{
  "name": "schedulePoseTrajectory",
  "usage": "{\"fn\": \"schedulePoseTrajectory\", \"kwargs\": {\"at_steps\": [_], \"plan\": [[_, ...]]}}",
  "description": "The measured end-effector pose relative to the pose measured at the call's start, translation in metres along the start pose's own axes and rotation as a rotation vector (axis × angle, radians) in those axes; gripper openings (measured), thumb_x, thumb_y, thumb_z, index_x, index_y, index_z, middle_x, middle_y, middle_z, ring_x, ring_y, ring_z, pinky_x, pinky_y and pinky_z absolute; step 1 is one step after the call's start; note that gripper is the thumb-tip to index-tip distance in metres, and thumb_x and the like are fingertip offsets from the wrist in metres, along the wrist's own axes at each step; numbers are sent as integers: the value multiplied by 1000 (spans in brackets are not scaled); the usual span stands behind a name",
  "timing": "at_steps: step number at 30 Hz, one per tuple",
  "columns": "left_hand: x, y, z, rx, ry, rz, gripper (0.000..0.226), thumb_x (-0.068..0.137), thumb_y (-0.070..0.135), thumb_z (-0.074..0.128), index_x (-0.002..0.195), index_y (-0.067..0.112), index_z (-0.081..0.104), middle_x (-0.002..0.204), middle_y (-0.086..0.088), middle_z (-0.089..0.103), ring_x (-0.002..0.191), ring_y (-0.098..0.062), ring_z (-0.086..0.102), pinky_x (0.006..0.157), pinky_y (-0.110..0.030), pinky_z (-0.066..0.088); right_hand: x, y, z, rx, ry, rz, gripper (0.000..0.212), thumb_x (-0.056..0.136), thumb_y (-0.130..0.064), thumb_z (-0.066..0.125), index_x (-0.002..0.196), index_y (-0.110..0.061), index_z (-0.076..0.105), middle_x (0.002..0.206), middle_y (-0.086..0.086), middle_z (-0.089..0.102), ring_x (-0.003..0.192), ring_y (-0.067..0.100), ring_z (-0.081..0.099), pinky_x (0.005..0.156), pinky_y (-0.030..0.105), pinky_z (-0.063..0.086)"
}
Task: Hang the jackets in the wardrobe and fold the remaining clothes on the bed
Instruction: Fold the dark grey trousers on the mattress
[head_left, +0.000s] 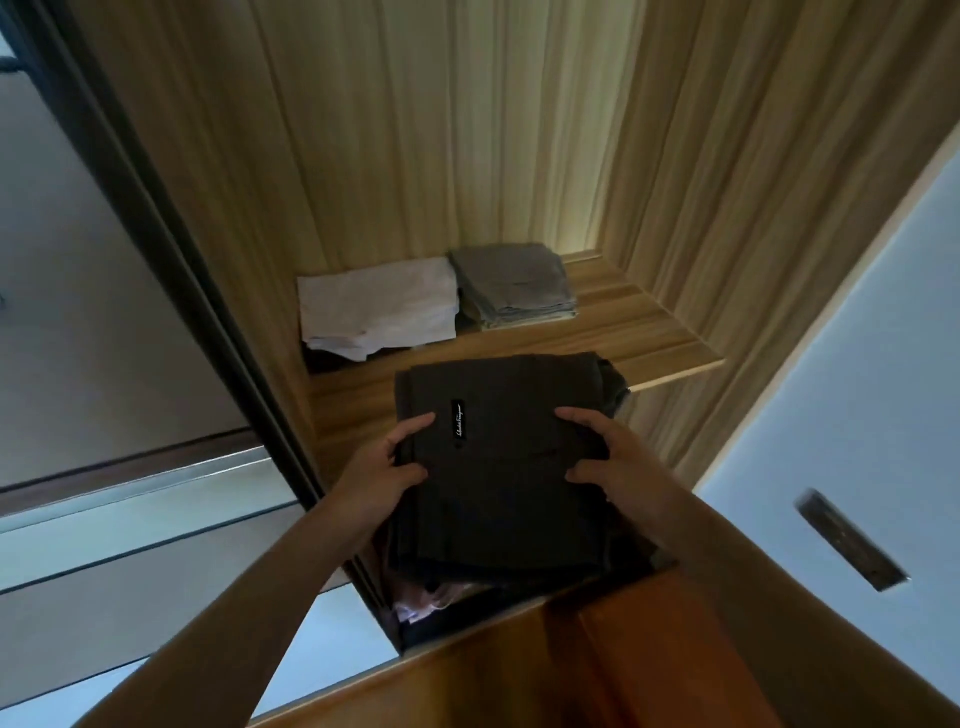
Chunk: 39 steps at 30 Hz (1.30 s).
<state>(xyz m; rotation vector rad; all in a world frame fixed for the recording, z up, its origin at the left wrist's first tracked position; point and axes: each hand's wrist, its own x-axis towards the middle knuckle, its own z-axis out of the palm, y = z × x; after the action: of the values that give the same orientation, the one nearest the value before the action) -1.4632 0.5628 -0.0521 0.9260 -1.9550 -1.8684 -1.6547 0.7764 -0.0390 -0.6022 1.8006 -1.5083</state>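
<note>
A person holds a folded dark garment (498, 483) at the open wardrobe, its far half over the near edge of the wooden shelf (649, 338) and its near half jutting out above a lower compartment where pale clothes (426, 600) show. Whether it already rests on the board cannot be told. The left hand (389, 462) grips the left edge and the right hand (613, 462) the right, digits curled over the top of the cloth (the fingers beneath are hidden). Both forearms reach forward, roughly level. The stack looks soft, fairly thick and light, likely to sag or slide apart if held by one side, so a two-sided grip near the middle suits it. On the far part of the shelf lie a white folded pile (379, 312) and, to its right, a grey folded pile (514, 291).
</note>
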Motion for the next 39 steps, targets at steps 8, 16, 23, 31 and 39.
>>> {"fn": "schedulePoseTrajectory", "kwargs": {"at_steps": [8,16,23,31,39], "plan": [[82,13,-4,-34,78,-7,69,89,-10,60,121,50,65,117,25,60,96,7,66,72,-15,57,93,-15,-3,28,8,9,69,78,18,58,117,-38,67,118,-10,64,93,3,68,65,18,56],[181,36,24,-110,162,-33,60,94,-5,59,118,50,59,114,18,58,96,-2,62,62,-14,55,209,-39,-35,-99,52,-15,69,79,20,53,133,-22,58,129,5,54,103,17,59,68,24,53],[326,63,48,-120,240,-3,60,93,-7,58,137,33,59,119,12,58,102,-7,62,71,-18,60,364,-63,-83,-144,114,4,69,82,10,56,137,-32,57,131,2,52,101,20,58,69,33,53],[478,89,45,-63,233,10,63,92,-10,56,145,24,52,130,0,59,100,-4,61,70,-13,56,527,-72,-115,-138,87,8,77,81,9,57,143,-35,51,136,5,50,104,23,59,76,38,57],[531,72,44,580,362,34,55,97,14,58,150,18,45,155,-11,37,133,-28,46,103,-29,45,598,-26,-116,-856,116,-247,61,95,-52,56,151,-32,42,160,12,27,145,40,29,117,57,31]]}}
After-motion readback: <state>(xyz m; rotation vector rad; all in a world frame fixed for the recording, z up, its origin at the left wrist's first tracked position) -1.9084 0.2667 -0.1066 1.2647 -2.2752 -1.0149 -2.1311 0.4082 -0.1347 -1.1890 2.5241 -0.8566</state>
